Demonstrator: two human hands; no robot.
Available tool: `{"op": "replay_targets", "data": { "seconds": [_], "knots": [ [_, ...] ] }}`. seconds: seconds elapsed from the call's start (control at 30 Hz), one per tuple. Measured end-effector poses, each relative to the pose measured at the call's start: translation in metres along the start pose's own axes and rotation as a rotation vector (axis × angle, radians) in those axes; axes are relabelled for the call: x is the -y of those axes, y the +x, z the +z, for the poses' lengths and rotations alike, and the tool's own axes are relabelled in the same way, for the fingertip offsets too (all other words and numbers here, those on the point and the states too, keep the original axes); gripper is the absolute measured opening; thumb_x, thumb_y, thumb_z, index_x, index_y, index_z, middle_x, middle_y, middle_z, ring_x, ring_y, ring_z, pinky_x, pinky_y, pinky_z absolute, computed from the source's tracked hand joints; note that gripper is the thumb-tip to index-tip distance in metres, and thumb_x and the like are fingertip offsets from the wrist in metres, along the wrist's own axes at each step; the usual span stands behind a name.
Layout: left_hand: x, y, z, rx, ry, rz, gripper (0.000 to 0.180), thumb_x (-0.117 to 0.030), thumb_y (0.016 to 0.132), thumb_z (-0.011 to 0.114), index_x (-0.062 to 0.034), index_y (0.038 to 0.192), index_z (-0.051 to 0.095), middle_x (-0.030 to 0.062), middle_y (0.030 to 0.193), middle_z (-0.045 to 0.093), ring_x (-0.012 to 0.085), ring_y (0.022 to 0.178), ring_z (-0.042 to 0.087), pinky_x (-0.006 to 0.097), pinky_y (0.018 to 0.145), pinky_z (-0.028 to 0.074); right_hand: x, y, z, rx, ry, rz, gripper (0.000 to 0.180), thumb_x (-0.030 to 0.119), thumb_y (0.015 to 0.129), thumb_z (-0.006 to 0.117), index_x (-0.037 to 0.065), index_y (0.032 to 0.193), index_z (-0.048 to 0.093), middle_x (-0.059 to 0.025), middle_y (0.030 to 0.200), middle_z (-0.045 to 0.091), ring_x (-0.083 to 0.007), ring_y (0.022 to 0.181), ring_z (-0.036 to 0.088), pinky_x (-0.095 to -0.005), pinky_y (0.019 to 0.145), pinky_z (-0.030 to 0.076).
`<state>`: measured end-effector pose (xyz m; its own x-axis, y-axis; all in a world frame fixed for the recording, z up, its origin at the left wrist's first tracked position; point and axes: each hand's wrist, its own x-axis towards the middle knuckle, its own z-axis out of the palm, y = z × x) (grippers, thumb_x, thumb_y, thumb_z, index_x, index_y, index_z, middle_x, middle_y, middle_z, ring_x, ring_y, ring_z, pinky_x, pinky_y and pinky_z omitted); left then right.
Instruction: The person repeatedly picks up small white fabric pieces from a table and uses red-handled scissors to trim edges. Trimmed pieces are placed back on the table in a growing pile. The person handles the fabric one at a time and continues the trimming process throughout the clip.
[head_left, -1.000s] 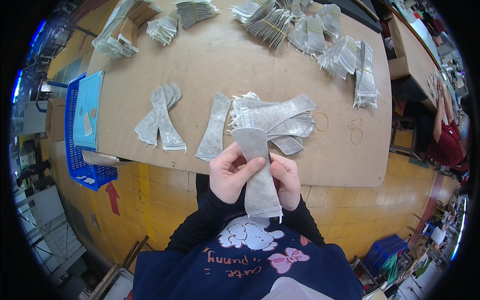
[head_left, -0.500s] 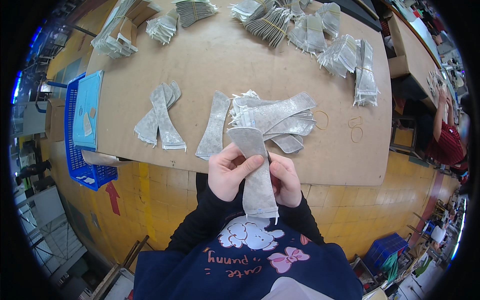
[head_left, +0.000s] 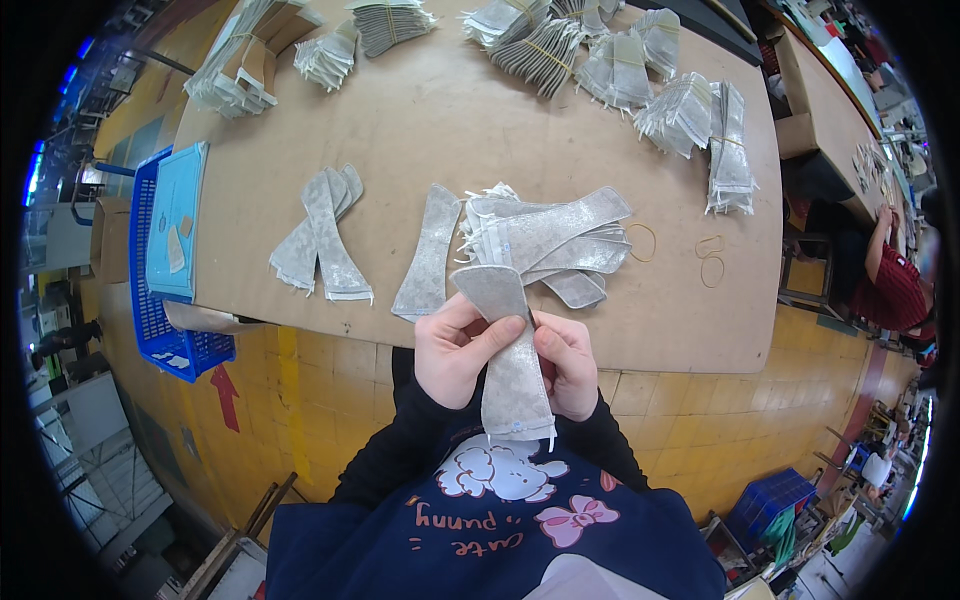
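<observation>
A grey, mottled fabric strip [head_left: 515,395], waisted with flared ends, is held in front of my chest beyond the table's near edge. My left hand [head_left: 448,355] grips it, thumb on top, fingers beneath. At its right edge my right hand [head_left: 568,368] has its fingers closed in a pinch; a thin dark bit shows between the hands, too small to identify. Loose white threads hang from the strip's lower end. Just past my hands lies an overlapping pile of similar strips [head_left: 570,230], with a single strip [head_left: 428,250] to its left.
Farther left, several strips [head_left: 325,230] lie crossed. Rubber bands [head_left: 655,240] rest right of the pile. Banded bundles [head_left: 535,55] line the table's [head_left: 400,120] far side. A blue basket [head_left: 143,280] with a light-blue board [head_left: 170,260] stands at left. Another person [head_left: 890,270] sits at far right.
My hands and the held strip have shifted very slightly down and left. Both hands keep their hold, and the strips on the table look unmoved.
</observation>
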<state>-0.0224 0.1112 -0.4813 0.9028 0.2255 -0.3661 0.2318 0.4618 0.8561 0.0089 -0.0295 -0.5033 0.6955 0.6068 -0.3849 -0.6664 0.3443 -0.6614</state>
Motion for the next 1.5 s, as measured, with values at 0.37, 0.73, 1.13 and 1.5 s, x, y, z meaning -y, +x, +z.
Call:
{"op": "replay_targets", "data": {
  "seconds": [0.37,0.73,1.13,1.5],
  "knots": [
    [0.011,0.004,-0.005,0.028,0.036,0.008,0.013,0.001,0.083,0.064,0.0058,0.095,0.064,0.0100,0.084,0.066,0.0120,0.072,0.062,0.024,0.064,0.050,-0.004,0.000,0.003,-0.079,0.013,-0.015,0.037,0.033,0.093,0.051,-0.002,0.095,0.060,0.0027,0.061,0.050,-0.0006,0.040,0.031,-0.0176,0.037,0.021],
    [0.002,0.011,-0.016,0.323,0.237,-0.048,0.011,-0.006,0.083,0.066,0.0033,0.090,0.066,0.0030,0.081,0.059,0.0071,0.072,0.054,0.021,0.062,0.042,0.018,0.008,-0.006,-0.099,0.054,-0.230,0.049,0.042,0.083,0.063,0.001,0.103,0.047,0.0042,0.055,0.041,-0.0032,0.041,0.033,-0.0173,0.038,0.024],
    [0.028,0.011,0.006,0.267,0.117,0.197,0.063,-0.008,0.079,0.071,0.0030,0.132,0.039,0.0158,0.121,0.055,0.0207,0.111,0.054,0.034,0.096,0.041,0.016,0.004,0.002,-0.437,0.081,-0.305,0.012,0.011,0.089,0.058,0.004,0.095,0.050,-0.0005,0.062,0.050,-0.0058,0.041,0.041,-0.0198,0.036,0.030],
    [0.004,0.019,-0.018,0.144,-0.009,0.006,0.036,0.000,0.083,0.066,0.0042,0.115,0.052,0.0119,0.110,0.061,0.0166,0.103,0.058,0.030,0.088,0.046,0.018,-0.002,-0.016,-0.056,-0.244,-0.038,0.050,0.046,0.096,0.040,-0.001,0.099,0.056,0.0006,0.058,0.049,-0.0033,0.044,0.040,-0.0161,0.042,0.028]
  ]
}}
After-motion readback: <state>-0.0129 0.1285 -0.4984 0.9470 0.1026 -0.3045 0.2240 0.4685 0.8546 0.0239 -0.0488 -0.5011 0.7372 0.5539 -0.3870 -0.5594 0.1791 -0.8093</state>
